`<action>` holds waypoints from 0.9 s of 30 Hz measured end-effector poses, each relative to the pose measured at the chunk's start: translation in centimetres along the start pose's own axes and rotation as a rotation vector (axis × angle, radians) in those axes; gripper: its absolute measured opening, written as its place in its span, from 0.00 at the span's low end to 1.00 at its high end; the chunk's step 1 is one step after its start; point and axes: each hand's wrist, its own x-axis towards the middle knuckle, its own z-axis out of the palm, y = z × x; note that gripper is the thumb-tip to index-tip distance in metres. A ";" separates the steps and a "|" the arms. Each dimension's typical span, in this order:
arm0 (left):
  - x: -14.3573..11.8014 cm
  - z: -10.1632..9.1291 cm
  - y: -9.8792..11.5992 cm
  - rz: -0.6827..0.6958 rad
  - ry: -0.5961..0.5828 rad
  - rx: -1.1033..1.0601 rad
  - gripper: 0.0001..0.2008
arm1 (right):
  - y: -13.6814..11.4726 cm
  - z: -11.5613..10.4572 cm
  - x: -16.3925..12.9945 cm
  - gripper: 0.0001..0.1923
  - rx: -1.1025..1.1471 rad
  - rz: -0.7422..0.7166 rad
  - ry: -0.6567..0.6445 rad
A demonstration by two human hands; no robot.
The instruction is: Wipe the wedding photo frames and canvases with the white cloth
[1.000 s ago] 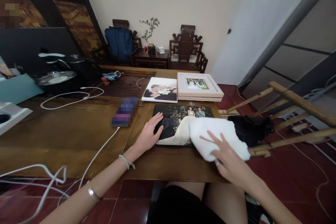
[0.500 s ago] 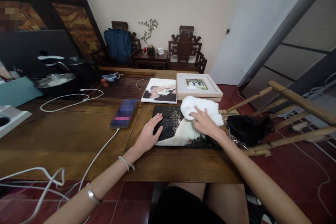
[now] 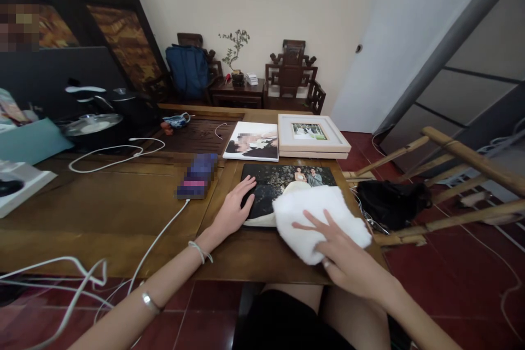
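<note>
Wooden table (image 3: pixel 102 202) surface, seen from the head camera, is being occupied by photographs and cables, with a pale wall, carved dark chairs (image 3: pixel 293 79), a small potted plant (image 3: pixel 234 54) and a blue backpack (image 3: pixel 188 71) being shown at the far side of the room. At the near right part of the table, a dark photo print (image 3: pixel 270 188) is lying flat. The print is being steadied by the left hand (image 3: pixel 233 210), which is being laid flat on its left edge with the fingers spread fairly wide and gripping nothing. A white cloth (image 3: pixel 315 216) is being pressed onto the near right portion of the print by the right hand (image 3: pixel 340 249), whose fingers are being held spread wide and flat on top of the cloth rather than closed around it. Just beyond the print, a second unframed photograph (image 3: pixel 252 142) is lying beside a stack of pale framed pictures (image 3: pixel 312 134) on its right. A phone (image 3: pixel 197 175), blurred, is lying to the left of the print, with a white cable (image 3: pixel 159 235) being run from it toward the near edge. Farther left, a looped white cord (image 3: pixel 115 153) and a covered pot (image 3: pixel 92 123) are being shown. To the right of the table, a black bag (image 3: pixel 389 202) is resting among bamboo poles (image 3: pixel 459 175) over a red tiled floor (image 3: pixel 451 284).
</note>
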 end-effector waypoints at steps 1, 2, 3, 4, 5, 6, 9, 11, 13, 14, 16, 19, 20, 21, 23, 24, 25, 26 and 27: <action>0.0 0.0 -0.1 0.005 -0.005 0.003 0.18 | 0.7 -0.1 -0.9 0.19 -0.012 0.038 0.026; 0.0 0.0 -0.1 0.010 -0.007 0.005 0.18 | 1.4 -0.1 -1.7 0.18 -0.029 0.075 0.054; 0.0 0.0 -0.1 0.015 -0.006 0.006 0.18 | 2.1 0.0 -2.2 0.17 -0.051 0.110 0.083; 0.0 -0.1 0.0 0.017 -0.002 0.003 0.18 | 2.8 0.1 -2.5 0.16 -0.075 0.144 0.110; 0.1 -0.1 0.1 0.018 0.004 -0.002 0.18 | 3.2 0.2 -2.6 0.16 -0.101 0.178 0.133; 0.1 -0.2 0.2 0.019 0.011 -0.012 0.18 | 3.6 0.3 -2.4 0.16 -0.129 0.210 0.156; 0.1 -0.6 0.6 0.006 0.069 -0.083 0.18 | 3.5 0.7 -0.5 0.16 -0.191 0.284 0.195; 0.0 -0.8 0.9 -0.025 0.126 -0.178 0.18 | 2.6 0.9 1.4 0.14 -0.205 0.289 0.203; -0.1 -1.1 1.2 -0.064 0.174 -0.292 0.19 | 1.3 1.2 3.5 0.11 -0.195 0.245 0.201; -0.1 -1.3 1.4 -0.078 0.191 -0.343 0.19 | 0.5 1.4 4.5 0.09 -0.186 0.207 0.201; -0.3 -1.7 2.1 -0.090 0.218 -0.410 0.19 | -1.1 2.1 6.3 0.08 -0.177 0.113 0.201; -0.5 -2.7 3.6 -0.070 0.258 -0.460 0.20 | -3.3 3.5 8.5 0.09 -0.213 -0.003 0.247; -0.5 -3.0 4.3 -0.052 0.276 -0.482 0.21 | -3.9 3.9 8.9 0.08 -0.235 -0.013 0.297; -0.5 -3.4 5.0 -0.030 0.304 -0.504 0.21 | -4.4 4.1 9.3 0.08 -0.257 -0.010 0.367; -0.4 -4.2 6.5 0.018 0.371 -0.552 0.22 | -5.0 4.1 9.4 0.09 -0.279 -0.004 0.539; -0.3 -4.7 7.2 0.038 0.401 -0.584 0.22 | -5.1 3.8 9.1 0.10 -0.274 -0.021 0.630; -0.1 -5.0 7.9 0.065 0.427 -0.631 0.23 | -5.1 3.4 8.7 0.09 -0.254 -0.051 0.714; 0.0 -5.4 8.5 0.098 0.444 -0.695 0.23 | -5.0 2.8 8.1 0.09 -0.223 -0.086 0.790; 0.2 -5.6 9.0 0.121 0.461 -0.764 0.22 | -4.8 2.1 7.4 0.08 -0.189 -0.116 0.853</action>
